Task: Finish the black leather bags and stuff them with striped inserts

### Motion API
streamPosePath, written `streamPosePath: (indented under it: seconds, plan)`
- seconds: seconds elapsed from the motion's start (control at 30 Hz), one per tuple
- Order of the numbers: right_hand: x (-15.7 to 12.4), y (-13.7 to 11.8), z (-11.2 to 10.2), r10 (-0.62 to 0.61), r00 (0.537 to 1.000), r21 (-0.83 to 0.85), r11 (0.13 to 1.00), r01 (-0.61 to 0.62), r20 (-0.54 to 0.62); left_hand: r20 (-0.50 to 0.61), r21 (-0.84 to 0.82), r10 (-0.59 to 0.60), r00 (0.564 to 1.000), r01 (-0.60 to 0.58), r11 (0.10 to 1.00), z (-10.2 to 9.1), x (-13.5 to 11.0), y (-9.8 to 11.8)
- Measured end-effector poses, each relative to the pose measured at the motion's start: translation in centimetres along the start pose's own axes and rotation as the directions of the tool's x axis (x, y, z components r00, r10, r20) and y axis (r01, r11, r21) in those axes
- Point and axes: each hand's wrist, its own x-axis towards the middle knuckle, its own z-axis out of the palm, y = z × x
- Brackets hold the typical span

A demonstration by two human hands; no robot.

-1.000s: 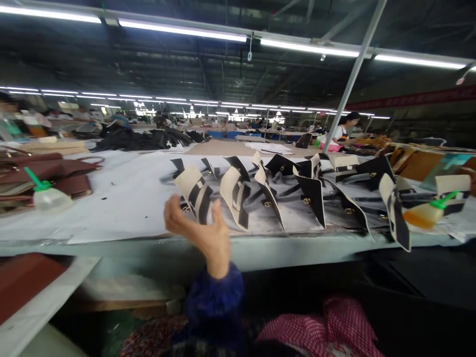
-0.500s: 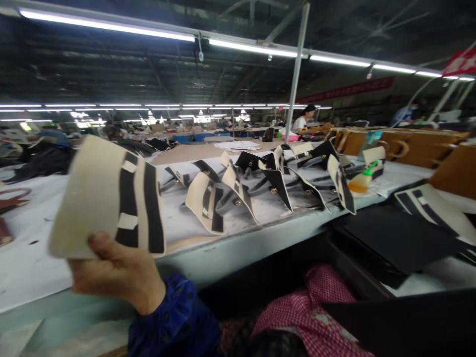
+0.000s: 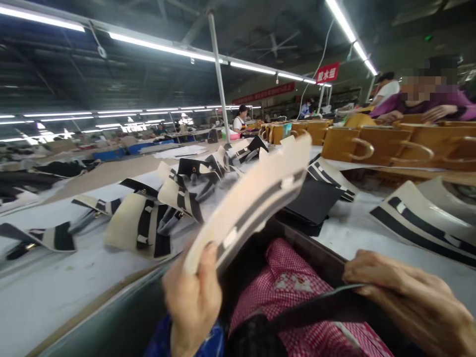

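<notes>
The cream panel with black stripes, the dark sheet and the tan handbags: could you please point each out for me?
cream panel with black stripes (image 3: 256, 196), head view, middle of its cream face.
dark sheet (image 3: 316, 305), head view, its front edge by the right hand.
tan handbags (image 3: 383, 144), head view, side of one bag.

Cream-and-black striped flaps (image 3: 145, 228) stand in a row along my bench (image 3: 44, 292). Tan bags (image 3: 375, 144) line the far side. A co-worker (image 3: 427, 101) leans over them.
</notes>
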Motion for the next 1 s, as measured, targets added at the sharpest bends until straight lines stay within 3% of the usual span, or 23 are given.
streamPosePath:
  seconds: [0.03, 0.07, 0.13, 0.17, 0.23, 0.33, 0.47, 0.67, 0.77, 1.0]
  plan:
    - [0.0, 0.0, 0.1, 0.022, 1.000, -0.017, 1.000, -0.022, -0.002, 0.144, -0.104, -0.039, 0.989, 0.054, 0.993, 2.5, 0.5, 0.0]
    - [-0.1, 0.3, 0.4, 0.038, 0.999, -0.044, 0.998, -0.039, -0.013, 0.312, -0.202, -0.094, 0.945, 0.163, 0.966, 4.9, 0.8, 0.0]
    - [-0.6, 1.0, 1.1, 0.066, 0.997, -0.108, 0.992, -0.070, -0.037, 0.573, -0.346, -0.155, 0.804, 0.410, 0.844, 8.7, 0.8, -0.1]
    - [-0.9, 1.3, 1.6, 0.074, 0.996, -0.136, 0.987, -0.080, -0.047, 0.653, -0.389, -0.170, 0.738, 0.519, 0.761, 10.0, 0.5, -0.1]
    - [-1.6, 1.9, 2.6, 0.095, 0.993, -0.192, 0.976, -0.105, -0.065, 0.743, -0.430, -0.188, 0.642, 0.674, 0.600, 11.1, -0.4, 0.0]
    - [-2.3, 2.0, 4.0, 0.094, 0.994, -0.216, 0.971, -0.103, -0.052, 0.785, -0.439, -0.214, 0.581, 0.766, 0.470, 10.8, -1.1, 0.5]
    - [-2.1, 1.2, 4.7, 0.031, 0.999, -0.138, 0.990, -0.024, 0.044, 0.793, -0.448, -0.217, 0.569, 0.787, 0.425, 10.2, -0.9, 1.2]
    - [-0.4, 1.3, 3.6, -0.024, 0.999, -0.249, 0.968, 0.017, -0.027, 0.770, -0.468, -0.155, 0.619, 0.712, 0.523, 9.5, -0.7, 1.4]
    - [0.4, 1.3, 3.3, -0.071, 0.997, -0.299, 0.952, 0.066, -0.005, 0.786, -0.454, -0.111, 0.609, 0.689, 0.565, 8.9, -0.6, 1.6]
    - [1.0, 0.9, 3.4, -0.067, 0.997, -0.261, 0.962, 0.075, 0.039, 0.767, -0.520, -0.052, 0.640, 0.667, 0.534, 8.2, -0.5, 1.8]
